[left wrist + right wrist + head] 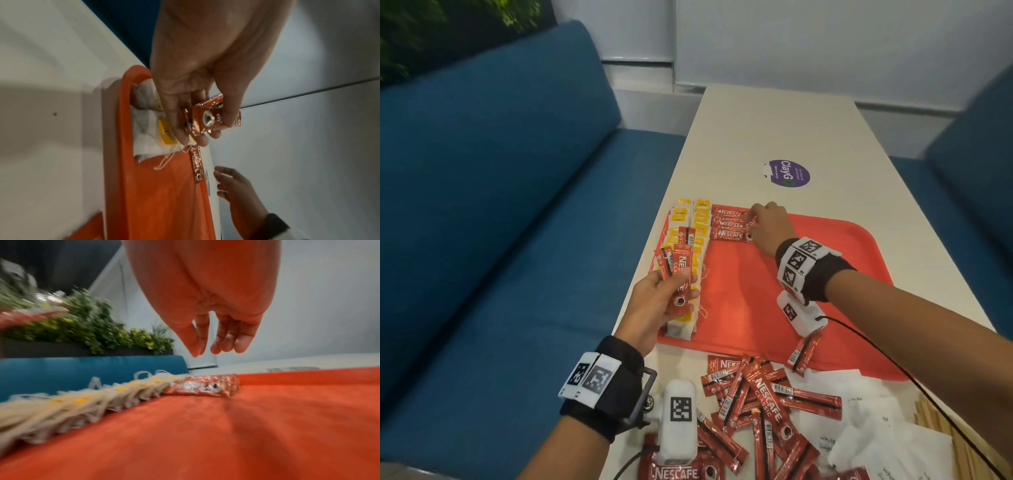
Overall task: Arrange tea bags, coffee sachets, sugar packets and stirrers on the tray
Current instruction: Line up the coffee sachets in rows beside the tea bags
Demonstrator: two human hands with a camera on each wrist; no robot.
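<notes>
From the head view, the red tray (825, 240) sits on the white counter (774, 130), and everything is placed against it. Along the tray's left edge runs a column of tea bags (690, 240). At its far-left corner, just right of the tea bags, lies a short stack of coffee sachets (729, 224), long axes running across the tray. The right hand (768, 226) rests at the right-hand ends of that stack, fingers bent down onto them; whether it pinches one or only nudges them into line cannot be told here. The left hand (664, 298) hovers over the tray's near-left part, holding a fan of spare sachets (676, 270). A loose heap of sachets (753, 401) lies on the counter off the tray's near edge, with white packets (859, 411) and wooden stirrers (935, 421) to its right.

The left wrist view shows the left hand's fingers (174, 116) and thumb closed round the sachet bundle (207, 120), above the tea bags.

In the right wrist view the fingers (224, 337) hang loosely together and hold nothing, just above the laid stack (205, 386). The next sachet sits in the left hand, left of and nearer than the right hand, which is closest to the row.
</notes>
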